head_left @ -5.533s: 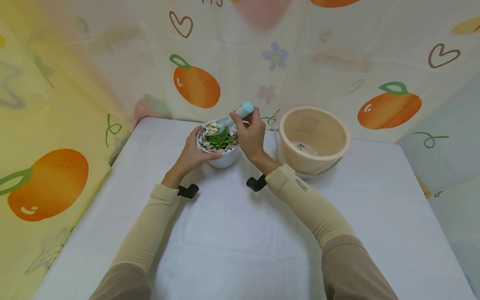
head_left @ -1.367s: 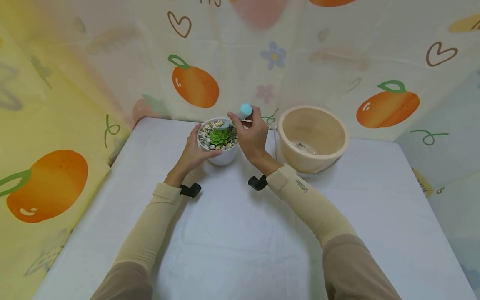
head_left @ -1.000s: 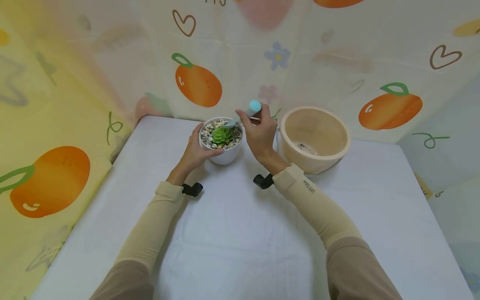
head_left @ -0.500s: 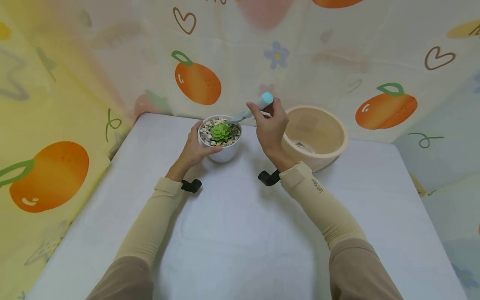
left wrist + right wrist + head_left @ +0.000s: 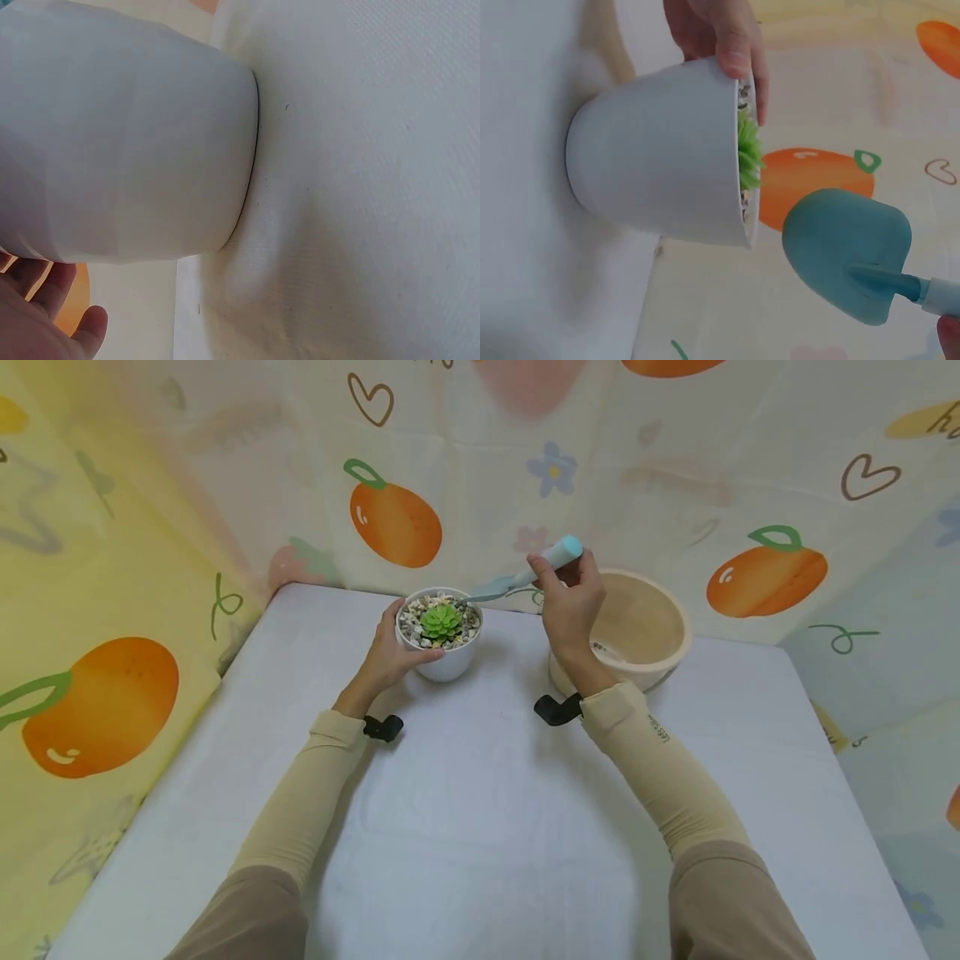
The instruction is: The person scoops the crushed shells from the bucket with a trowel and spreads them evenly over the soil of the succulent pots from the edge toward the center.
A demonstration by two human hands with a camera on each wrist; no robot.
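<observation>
A small white flowerpot stands upright on the table, holding a green succulent ringed by pale pebbles. My left hand grips its left side, thumb along the front rim. My right hand holds a small trowel by its pale handle. The trowel's blue-green blade is just outside the pot's right rim, apart from it in the right wrist view. In the left wrist view the pot wall fills the upper left, with my fingers beneath it.
A larger beige pot stands at the right, partly behind my right hand, with a few dark bits inside. White cloth covers the table. A fruit-printed curtain hangs close behind both pots.
My right hand has drawn the trowel away from over the pebbles, up and to the right, towards the beige pot. My left hand stays on the white flowerpot.
</observation>
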